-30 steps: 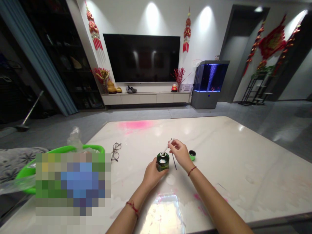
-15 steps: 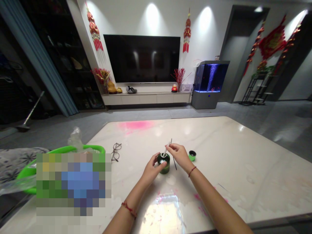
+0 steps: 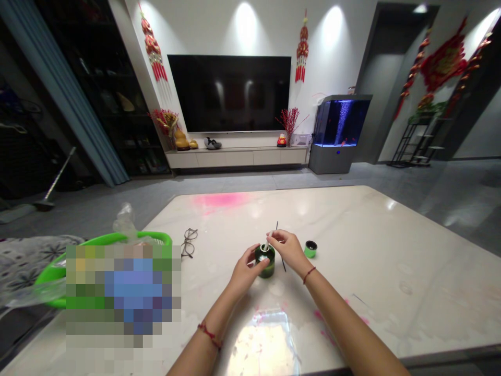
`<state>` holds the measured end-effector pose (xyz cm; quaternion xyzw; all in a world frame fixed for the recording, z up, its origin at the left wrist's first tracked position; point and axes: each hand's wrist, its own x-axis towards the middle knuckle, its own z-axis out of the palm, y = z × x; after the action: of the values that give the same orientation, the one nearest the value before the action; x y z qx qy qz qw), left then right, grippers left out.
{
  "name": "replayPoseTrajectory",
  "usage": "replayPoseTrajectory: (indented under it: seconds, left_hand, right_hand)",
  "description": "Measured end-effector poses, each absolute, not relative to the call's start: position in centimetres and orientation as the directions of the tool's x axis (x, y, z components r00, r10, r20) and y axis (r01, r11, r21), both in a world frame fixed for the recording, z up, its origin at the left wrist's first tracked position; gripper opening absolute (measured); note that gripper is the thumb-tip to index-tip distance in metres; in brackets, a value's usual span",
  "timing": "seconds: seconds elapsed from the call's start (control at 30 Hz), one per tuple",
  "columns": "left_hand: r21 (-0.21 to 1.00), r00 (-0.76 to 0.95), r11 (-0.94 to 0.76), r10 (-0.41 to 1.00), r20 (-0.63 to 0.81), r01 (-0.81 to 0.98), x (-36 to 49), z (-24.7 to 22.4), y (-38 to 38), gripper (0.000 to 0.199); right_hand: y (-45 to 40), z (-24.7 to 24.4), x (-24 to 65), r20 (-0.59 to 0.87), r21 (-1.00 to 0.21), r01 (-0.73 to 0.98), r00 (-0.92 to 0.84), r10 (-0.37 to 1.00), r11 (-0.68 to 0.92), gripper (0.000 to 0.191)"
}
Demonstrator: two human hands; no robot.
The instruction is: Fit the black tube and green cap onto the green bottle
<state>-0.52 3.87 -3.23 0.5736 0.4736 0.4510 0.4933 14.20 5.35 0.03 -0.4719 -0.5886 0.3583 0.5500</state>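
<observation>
A dark green glass bottle (image 3: 265,268) with a white-rimmed mouth stands upright on the table. My left hand (image 3: 248,270) wraps round its left side and front, thumb across the glass. Between the pinched fingertips of my right hand (image 3: 288,247) is a short white stick (image 3: 267,243), its lower end in the bottle's mouth. How far it goes down inside is hidden. A thin dark rod (image 3: 283,265) lies on the table, partly covered by my right hand. To the right of that hand rests a green cap (image 3: 310,250), its dark hollow facing up.
Eyeglasses (image 3: 189,243) lie left of the bottle. A bright green basket (image 3: 102,237) with plastic bags sits at the left, its contents pixelated. Pink stains (image 3: 221,199) mark the pale tabletop (image 3: 376,250). Beyond are a television (image 3: 230,94) and a fish tank (image 3: 340,125).
Less of the white stick shows above the bottle's mouth; it has gone slightly lower. My left hand keeps its hold on the bottle. The whole view has shifted a little.
</observation>
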Motion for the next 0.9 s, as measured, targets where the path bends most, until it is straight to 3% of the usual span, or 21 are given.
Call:
replayPoseTrajectory:
  seconds: [0.17,0.27,0.43,0.63,0.9]
  left_hand:
    - [0.993,0.149,-0.071,0.987,0.056,0.093,-0.5,-3.2,3.9,0.058]
    - [0.993,0.150,-0.070,0.987,0.055,0.092,-0.5,-3.2,3.9,0.058]
    - [0.994,0.155,-0.066,0.987,0.051,0.091,-0.5,-3.1,3.8,0.058]
    - [0.992,0.159,-0.074,0.986,0.057,0.102,-0.5,-3.1,3.8,0.057]
    - [0.992,0.163,-0.081,0.984,0.065,0.095,-0.5,-3.0,3.8,0.055]
  right_hand:
    - [5.2,0.1,13.9,0.343,-0.936,0.136,0.132,0.930,0.326,0.028]
    - [4.7,0.5,13.9,0.405,-0.897,0.246,0.134,0.904,0.366,0.028]
    - [4.0,1.2,14.0,0.540,-0.736,0.507,0.038,0.841,0.450,0.020]
    - [3.8,1.4,14.3,0.608,-0.578,0.614,-0.116,0.785,0.538,0.015]
    - [4.4,0.7,14.4,0.580,-0.595,0.607,-0.130,0.804,0.527,0.009]
